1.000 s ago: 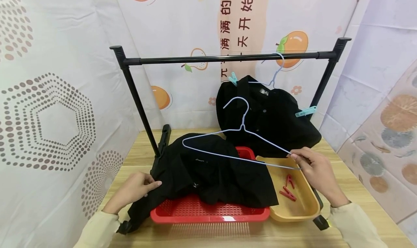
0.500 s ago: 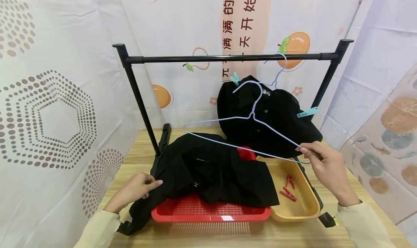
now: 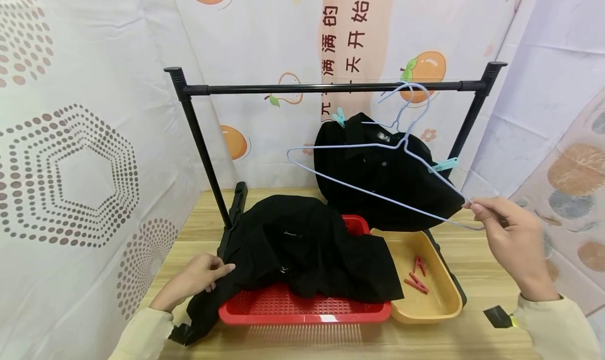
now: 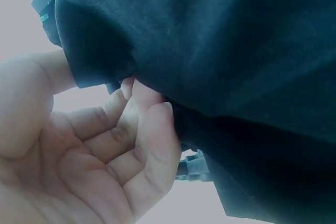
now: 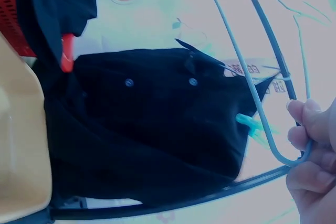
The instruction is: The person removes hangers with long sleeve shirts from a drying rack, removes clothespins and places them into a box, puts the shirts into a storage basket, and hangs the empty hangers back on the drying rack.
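Observation:
My left hand [image 3: 196,276] pinches the edge of a black shirt [image 3: 293,244] that lies draped over the red basket [image 3: 304,318]. The left wrist view shows curled fingers [image 4: 152,145] under the dark cloth, with the thumb tip hidden by it. My right hand [image 3: 515,244] grips the right end of a light blue wire hanger [image 3: 404,141], held up in the air, bare of cloth, its hook overlapping the rack bar [image 3: 293,89] in the head view. Behind this hanger, another black shirt [image 3: 378,186] hangs on a second blue hanger [image 3: 396,122], with turquoise clothespins [image 3: 444,164] at its shoulders.
A yellow tray [image 3: 446,276] holds red clothespins [image 3: 417,284] and stands right of the basket. Black rack posts [image 3: 203,144] rise on both sides above the wooden table [image 3: 491,260]. Printed curtains [image 3: 264,34] hang behind and beside.
My right hand has moved to the right and slightly up with the hanger, whose hook has risen from in front of the hanging shirt to the bar's height. The left hand stays put.

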A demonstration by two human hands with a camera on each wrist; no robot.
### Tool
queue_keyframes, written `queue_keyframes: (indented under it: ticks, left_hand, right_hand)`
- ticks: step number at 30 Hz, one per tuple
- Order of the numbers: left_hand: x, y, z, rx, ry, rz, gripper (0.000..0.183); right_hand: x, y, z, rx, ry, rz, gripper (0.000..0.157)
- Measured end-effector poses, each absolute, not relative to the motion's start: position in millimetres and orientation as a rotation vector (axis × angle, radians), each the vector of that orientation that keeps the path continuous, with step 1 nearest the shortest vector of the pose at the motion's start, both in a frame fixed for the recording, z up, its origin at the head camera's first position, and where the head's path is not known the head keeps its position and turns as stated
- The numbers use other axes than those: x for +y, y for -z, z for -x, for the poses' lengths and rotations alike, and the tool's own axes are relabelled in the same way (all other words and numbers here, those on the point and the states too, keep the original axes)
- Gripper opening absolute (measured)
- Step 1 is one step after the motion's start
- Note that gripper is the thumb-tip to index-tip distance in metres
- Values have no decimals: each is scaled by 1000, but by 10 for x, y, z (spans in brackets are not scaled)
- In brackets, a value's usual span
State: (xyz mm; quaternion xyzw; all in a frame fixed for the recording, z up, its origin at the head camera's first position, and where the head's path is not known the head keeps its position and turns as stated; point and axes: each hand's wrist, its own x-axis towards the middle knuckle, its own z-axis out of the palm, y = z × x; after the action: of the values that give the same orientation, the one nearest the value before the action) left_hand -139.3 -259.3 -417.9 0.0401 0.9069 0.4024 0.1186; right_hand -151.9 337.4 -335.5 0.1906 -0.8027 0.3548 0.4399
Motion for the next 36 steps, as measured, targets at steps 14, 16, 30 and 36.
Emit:
queue_keyframes:
  ticks: [14,16,30,36]
  left_hand:
    - [-2617,4211,1401,2625,-1199,-124,38]
    - [-2620,4208,1403,2625,-1201,-126,37]
    - [-2629,4217,1406,2607,-1201,-130,37]
    - [-2634,4215,1423,2618,-1193,-156,37]
  right_hand:
    - [3686,3229,1424,-1934,-998,-225,12]
    - [3717,3221,1413,-1938,-1000,-155,12]
    - [4005,3188,1343,-1849,-1124,72,28]
    - [4193,3244,1389,-1710,-1308,64,25]
